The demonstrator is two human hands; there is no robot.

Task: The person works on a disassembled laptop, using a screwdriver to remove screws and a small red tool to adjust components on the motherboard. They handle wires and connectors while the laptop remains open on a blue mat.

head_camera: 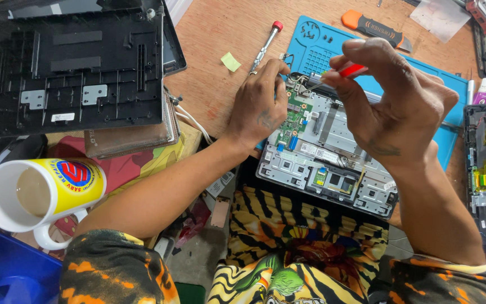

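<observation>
- Opened laptop chassis (pixel 333 163): centre of frame, lying on a blue work mat (pixel 333 42); its upper edge is hidden behind both hands.
- Left hand (pixel 260 104): fingers pressed flat on the green circuit board (pixel 295 115) at the chassis's upper left; fingertips hidden, nothing clamped.
- Right hand (pixel 392 98): fingers pinched on a red-handled screwdriver (pixel 351 70); its tip is hard to make out.
- White-and-yellow mug (pixel 37 194): lower left.

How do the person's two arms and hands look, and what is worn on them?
Both hands are bare, without gloves, rings or a watch. The left hand has a small dark mark on its back, and the right hand has a dark mark near the wrist. The forearms are uncovered. Short sleeves end at the elbows, in dark fabric with orange and yellow patches.
</observation>
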